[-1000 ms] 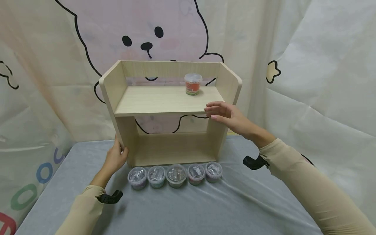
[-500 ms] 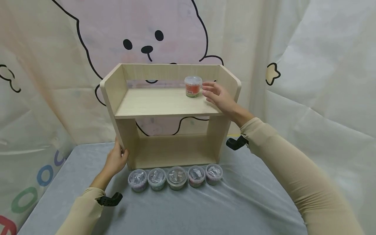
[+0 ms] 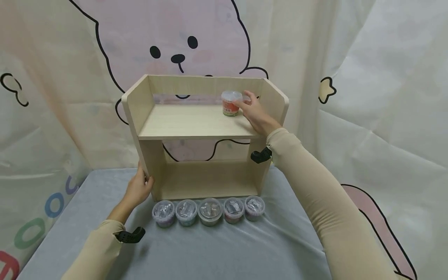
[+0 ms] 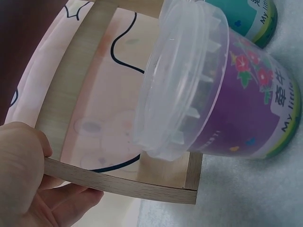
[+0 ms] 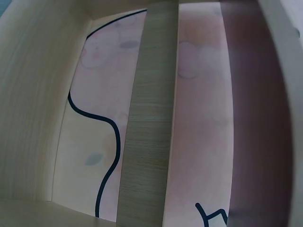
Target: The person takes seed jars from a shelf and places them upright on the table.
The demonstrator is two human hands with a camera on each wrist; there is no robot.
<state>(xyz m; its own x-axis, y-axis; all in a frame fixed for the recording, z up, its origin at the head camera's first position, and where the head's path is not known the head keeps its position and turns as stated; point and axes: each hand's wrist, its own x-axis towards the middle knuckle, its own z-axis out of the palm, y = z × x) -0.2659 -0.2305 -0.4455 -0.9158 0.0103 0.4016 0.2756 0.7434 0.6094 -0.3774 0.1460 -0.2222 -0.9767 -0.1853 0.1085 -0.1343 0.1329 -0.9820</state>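
My left hand [image 3: 136, 188] grips the left side panel of a pale wooden two-tier shelf [image 3: 182, 122]. In the left wrist view its fingers [image 4: 71, 205] and thumb lie on opposite faces of that panel's edge. On the upper board stands a small plastic tub [image 3: 228, 107] with a clear lid and an orange-red label. My right hand [image 3: 258, 116] reaches over the board from the right and holds the tub at its right side, thumb across the front, other fingers behind and partly hidden. Only the shelf's lower opening and boards [image 5: 149, 118] show in the right wrist view.
Several lidded tubs [image 3: 210, 212] stand in a row on the grey cloth-covered table [image 3: 210, 252], just before the shelf's base. A purple-labelled tub [image 4: 255, 104] and a teal one [image 4: 246, 19] are close to the left wrist. Behind hangs a printed curtain [image 3: 287, 50].
The right hand has risen from the upper board's front right edge and moved inward to the orange-labelled tub, its thumb now over the label. The left hand keeps its hold; the tubs stay in place.
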